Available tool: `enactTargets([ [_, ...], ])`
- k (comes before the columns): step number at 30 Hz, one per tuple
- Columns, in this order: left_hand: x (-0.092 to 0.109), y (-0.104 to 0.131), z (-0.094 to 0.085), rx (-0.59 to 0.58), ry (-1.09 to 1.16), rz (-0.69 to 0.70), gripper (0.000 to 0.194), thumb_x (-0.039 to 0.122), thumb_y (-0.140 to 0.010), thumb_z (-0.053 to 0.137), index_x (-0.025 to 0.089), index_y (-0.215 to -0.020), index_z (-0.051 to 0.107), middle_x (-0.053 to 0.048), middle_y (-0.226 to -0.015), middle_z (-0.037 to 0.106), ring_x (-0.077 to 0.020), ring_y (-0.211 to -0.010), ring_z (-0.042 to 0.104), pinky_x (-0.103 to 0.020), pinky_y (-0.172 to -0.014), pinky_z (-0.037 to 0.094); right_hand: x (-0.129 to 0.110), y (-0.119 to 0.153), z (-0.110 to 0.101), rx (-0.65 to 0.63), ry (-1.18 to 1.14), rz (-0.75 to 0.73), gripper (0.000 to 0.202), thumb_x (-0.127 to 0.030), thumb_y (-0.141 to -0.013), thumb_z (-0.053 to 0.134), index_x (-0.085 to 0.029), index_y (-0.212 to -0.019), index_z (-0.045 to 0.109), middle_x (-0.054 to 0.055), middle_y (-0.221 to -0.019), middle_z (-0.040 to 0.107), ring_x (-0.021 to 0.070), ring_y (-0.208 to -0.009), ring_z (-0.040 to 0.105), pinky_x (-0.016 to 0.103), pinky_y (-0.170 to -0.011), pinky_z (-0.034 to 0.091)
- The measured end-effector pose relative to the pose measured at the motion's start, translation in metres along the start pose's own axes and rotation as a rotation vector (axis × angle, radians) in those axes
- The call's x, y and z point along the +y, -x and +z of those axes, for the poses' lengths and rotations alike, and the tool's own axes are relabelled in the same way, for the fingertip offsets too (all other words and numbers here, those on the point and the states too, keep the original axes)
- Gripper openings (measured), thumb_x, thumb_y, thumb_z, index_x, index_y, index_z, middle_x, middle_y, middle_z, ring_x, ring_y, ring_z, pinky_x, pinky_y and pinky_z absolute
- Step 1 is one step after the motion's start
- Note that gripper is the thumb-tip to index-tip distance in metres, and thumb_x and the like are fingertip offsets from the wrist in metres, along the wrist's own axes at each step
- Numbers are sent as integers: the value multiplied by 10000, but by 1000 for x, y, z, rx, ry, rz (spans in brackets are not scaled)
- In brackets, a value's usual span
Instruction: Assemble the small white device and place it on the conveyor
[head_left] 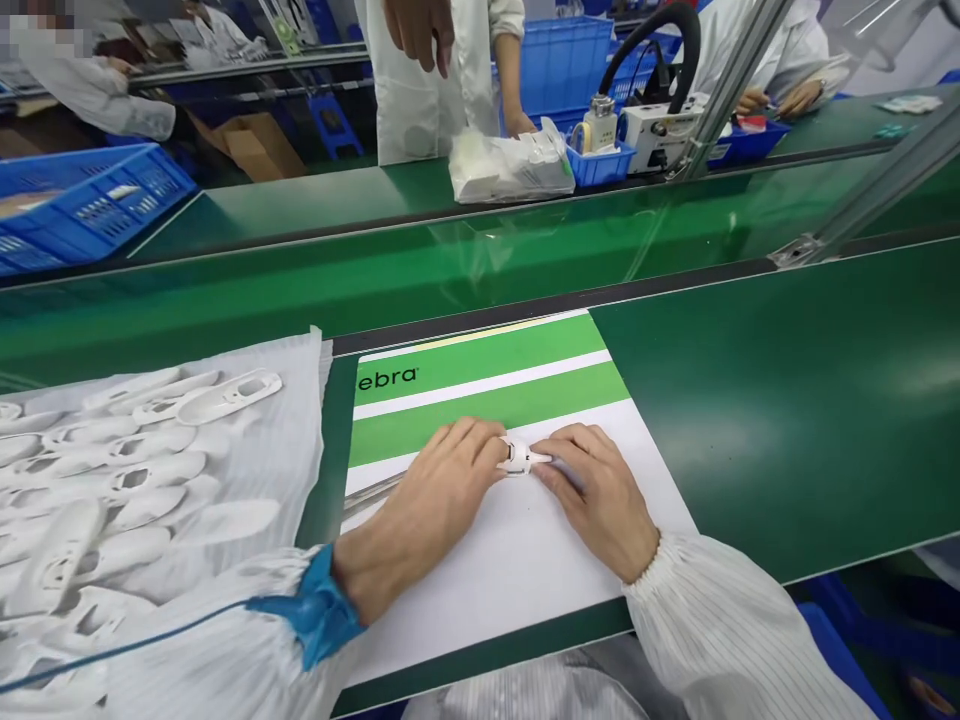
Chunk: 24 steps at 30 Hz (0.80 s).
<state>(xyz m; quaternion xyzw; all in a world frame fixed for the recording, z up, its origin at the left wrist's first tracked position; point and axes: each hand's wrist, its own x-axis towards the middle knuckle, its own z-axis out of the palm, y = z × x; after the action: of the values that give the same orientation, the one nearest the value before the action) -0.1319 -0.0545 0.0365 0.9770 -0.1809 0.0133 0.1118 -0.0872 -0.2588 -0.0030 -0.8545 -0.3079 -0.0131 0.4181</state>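
Between my two hands, over a white and green printed sheet (pixel 525 560), is a small white plastic part (pixel 517 457) with a slot and a narrow tip. My left hand (pixel 450 475) closes its fingers round the left end, hiding most of that side. On the other side, the thumb and fingers of my right hand (pixel 600 490) pinch near the narrow tip. Whether the tip belongs to the same part cannot be made out. A blue band (pixel 326 610) with a cord wraps my left wrist.
Several white plastic shells (pixel 232 393) lie on foam wrap (pixel 300 440) at the left of the green table (pixel 787 400). Beyond a clear panel stand a blue crate (pixel 97 205), a white bag (pixel 510 170) and a co-worker (pixel 427 100). A metal post (pixel 862 200) rises at right.
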Motion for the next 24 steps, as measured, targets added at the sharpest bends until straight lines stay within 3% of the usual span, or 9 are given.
enactTargets([
  [3,4,1,11,1,-43,9,204,254,-991,434,185,-1170,504,-75,-1227,598,-242,-1128,523,-408,-885,467,0,-1,0,6,0,5,154,-217,-940,590,-223,-1077,660,48,-980,620,209,-914,528,402,-819,444],
  [8,6,5,10,24,-72,11,309,255,-980,476,191,-1282,455,-79,-1228,617,-245,-1129,534,-396,-879,449,-1,-2,0,12,-1,16,143,-217,-951,569,-225,-1059,663,49,-961,624,205,-898,531,399,-809,449],
  [24,9,6,1,85,-138,-7,268,288,-972,502,166,-1209,530,-77,-1181,656,-247,-1057,573,-380,-804,455,-1,-1,-1,4,9,29,163,-268,-983,523,-222,-1056,662,53,-969,638,198,-895,542,389,-802,451],
])
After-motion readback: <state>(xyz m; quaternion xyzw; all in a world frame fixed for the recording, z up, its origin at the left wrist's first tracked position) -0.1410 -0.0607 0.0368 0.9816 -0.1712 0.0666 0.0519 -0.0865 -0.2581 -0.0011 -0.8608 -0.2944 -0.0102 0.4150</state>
